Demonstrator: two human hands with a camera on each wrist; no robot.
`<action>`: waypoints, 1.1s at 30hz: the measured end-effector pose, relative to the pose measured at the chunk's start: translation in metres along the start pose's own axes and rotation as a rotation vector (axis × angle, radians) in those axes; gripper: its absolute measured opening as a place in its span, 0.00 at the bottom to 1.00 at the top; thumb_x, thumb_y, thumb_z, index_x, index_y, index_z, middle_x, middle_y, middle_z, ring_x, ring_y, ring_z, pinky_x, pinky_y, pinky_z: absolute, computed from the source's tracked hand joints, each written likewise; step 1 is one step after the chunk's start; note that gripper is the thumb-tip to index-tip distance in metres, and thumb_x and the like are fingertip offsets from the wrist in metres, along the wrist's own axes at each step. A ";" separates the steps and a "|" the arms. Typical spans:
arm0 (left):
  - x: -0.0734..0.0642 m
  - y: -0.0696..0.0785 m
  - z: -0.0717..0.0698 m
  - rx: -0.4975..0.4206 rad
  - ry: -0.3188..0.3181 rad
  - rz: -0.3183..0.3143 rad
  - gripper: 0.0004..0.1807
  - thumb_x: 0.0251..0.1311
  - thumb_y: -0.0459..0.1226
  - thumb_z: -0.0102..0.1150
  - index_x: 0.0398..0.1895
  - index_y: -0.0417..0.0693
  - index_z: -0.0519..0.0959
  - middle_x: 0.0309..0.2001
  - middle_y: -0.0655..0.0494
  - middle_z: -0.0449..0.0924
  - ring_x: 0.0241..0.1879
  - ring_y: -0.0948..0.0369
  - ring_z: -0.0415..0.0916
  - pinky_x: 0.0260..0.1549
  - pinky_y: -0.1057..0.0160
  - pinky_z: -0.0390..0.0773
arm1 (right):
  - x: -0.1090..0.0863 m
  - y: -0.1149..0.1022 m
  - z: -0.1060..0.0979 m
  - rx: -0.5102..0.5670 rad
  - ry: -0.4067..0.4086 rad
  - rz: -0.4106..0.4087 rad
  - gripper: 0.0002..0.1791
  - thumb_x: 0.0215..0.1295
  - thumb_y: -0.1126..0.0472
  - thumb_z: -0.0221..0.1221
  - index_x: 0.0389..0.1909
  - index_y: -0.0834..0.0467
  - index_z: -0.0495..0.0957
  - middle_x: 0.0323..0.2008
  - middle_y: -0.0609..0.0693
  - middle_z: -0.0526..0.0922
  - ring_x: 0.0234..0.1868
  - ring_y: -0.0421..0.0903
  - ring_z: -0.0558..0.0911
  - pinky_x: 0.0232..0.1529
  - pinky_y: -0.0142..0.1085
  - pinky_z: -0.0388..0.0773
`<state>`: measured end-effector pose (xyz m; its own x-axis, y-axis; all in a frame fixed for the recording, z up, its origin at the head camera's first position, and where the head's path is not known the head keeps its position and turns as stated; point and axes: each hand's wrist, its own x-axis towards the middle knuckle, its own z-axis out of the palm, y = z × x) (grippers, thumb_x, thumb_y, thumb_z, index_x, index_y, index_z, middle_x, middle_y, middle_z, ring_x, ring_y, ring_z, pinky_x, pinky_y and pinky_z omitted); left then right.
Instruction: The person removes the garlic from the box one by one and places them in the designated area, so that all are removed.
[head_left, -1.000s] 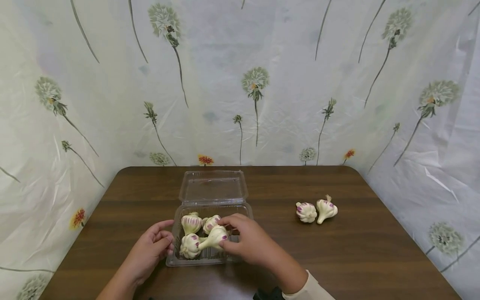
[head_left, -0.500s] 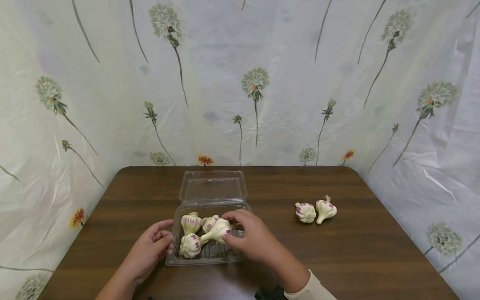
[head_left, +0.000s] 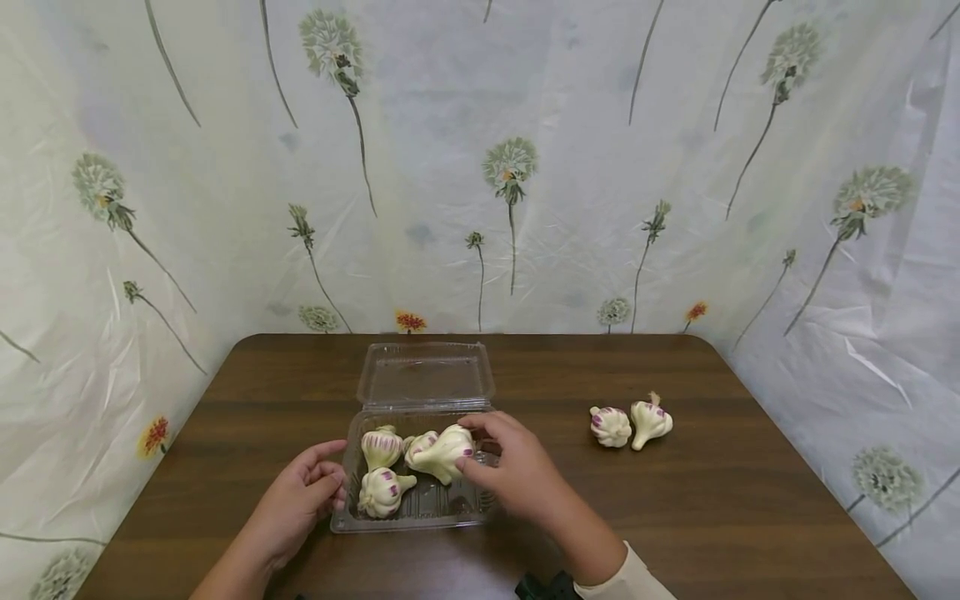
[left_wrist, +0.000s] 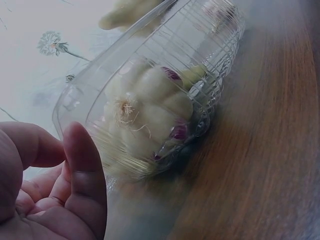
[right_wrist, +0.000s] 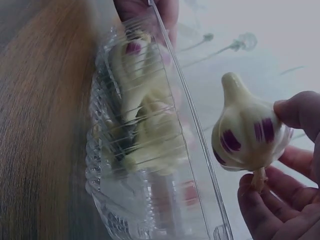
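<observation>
A clear plastic clamshell container (head_left: 420,525) stands on the table with its lid (head_left: 427,375) folded back. My left hand (head_left: 300,500) pinches its left rim between thumb and index finger. My right hand (head_left: 513,462) holds a garlic bulb (right_wrist: 245,130), white with purple patches, above the container's wall in the right wrist view. Inside, one garlic bulb (head_left: 382,448) lies at the back left and another garlic bulb (head_left: 380,493) at the front left. A third garlic bulb (head_left: 420,442) is partly hidden behind the held one.
Two more garlic bulbs, one rounder (head_left: 611,427) and one with a long neck (head_left: 651,423), lie close together on the right of the brown wooden table (head_left: 675,517). A flower-printed sheet (head_left: 570,208) surrounds the table's back and sides. A dark object (head_left: 547,586) shows by the right sleeve.
My right hand has moved slightly right and back with the garlic bulb, uncovering more of the front left bulb. The left hand stays at the container's rim.
</observation>
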<state>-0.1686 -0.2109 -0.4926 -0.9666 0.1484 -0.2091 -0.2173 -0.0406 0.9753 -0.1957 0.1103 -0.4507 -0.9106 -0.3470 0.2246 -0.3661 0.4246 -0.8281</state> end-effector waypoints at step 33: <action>0.001 -0.001 0.000 0.002 0.025 -0.008 0.30 0.77 0.27 0.48 0.79 0.38 0.57 0.41 0.54 0.74 0.37 0.61 0.75 0.35 0.66 0.83 | -0.004 0.034 -0.029 0.038 0.245 0.116 0.23 0.64 0.59 0.73 0.60 0.55 0.81 0.54 0.52 0.82 0.57 0.50 0.83 0.61 0.47 0.83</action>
<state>-0.1693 -0.2103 -0.4941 -0.9679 0.1238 -0.2188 -0.2249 -0.0372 0.9737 -0.2104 0.1505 -0.4642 -0.9670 -0.0830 0.2409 -0.2533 0.4167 -0.8730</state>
